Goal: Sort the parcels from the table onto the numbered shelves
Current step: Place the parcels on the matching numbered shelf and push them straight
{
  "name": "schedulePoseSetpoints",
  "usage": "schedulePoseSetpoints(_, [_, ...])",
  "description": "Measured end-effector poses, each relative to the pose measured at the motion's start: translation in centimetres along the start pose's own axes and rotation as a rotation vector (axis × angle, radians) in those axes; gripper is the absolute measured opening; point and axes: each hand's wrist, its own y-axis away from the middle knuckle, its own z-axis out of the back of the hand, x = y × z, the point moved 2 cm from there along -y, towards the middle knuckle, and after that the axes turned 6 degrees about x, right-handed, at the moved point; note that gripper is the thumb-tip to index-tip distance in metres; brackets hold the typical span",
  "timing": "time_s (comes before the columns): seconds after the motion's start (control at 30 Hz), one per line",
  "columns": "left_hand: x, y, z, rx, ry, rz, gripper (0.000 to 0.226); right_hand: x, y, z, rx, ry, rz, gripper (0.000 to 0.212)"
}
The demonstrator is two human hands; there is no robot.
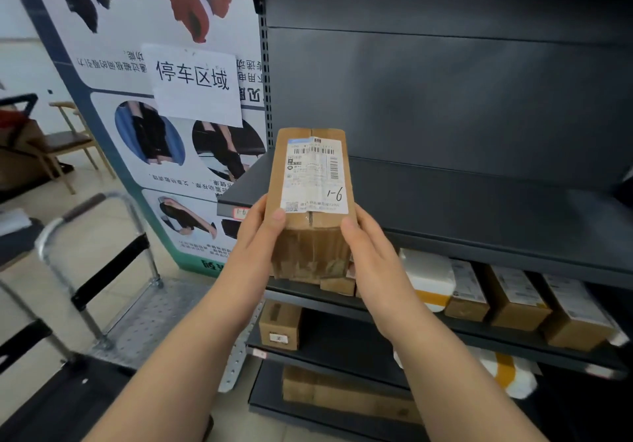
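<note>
A brown cardboard parcel with a white shipping label marked "1-9" by hand is held up in front of a dark metal shelf unit. My left hand grips its left side, thumb on the front face. My right hand grips its right side. The parcel's far end reaches over the front edge of a bare dark shelf. A small red-edged tag on that shelf's front edge, partly behind my left hand, reads "1-9".
The shelf below holds several brown boxes and a white padded bag. Lower shelves carry a small box and a flat carton. A metal platform trolley stands at left before a printed banner.
</note>
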Motion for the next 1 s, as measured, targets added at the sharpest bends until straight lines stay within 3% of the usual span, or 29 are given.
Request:
schedulePoseSetpoints(0.07, [0.0,-2.0,0.6,-0.008,-0.004,0.007,0.054,-0.2,-2.1,-0.1,0.005,0.000,-0.001,0.027])
schedulePoseSetpoints(0.2, [0.1,-6.6,1.6,-0.010,-0.071,0.013,0.032,-0.3,-7.0,0.0,0.008,0.028,-0.005,0.032])
schedulePoseSetpoints(0.5, [1.0,-17.0,3.8,-0.120,-0.094,0.034,0.042,-1.4,-17.5,0.0,0.102,0.053,-0.078,0.038])
schedulePoseSetpoints(0.8, [3.4,-20.9,5.8,-0.112,-0.139,0.127,0.077,-3.4,-20.8,0.6,0.171,0.224,-0.142,0.047])
schedulePoseSetpoints(0.9, [2.6,-20.8,6.1,-0.164,-0.335,0.041,0.068,-2.4,-20.8,1.5,0.103,0.414,-0.054,0.054])
schedulePoseSetpoints(1.0, [0.8,-20.1,6.5,-0.236,-0.820,-0.296,0.060,-0.6,-20.6,1.7,0.055,0.747,0.145,0.059])
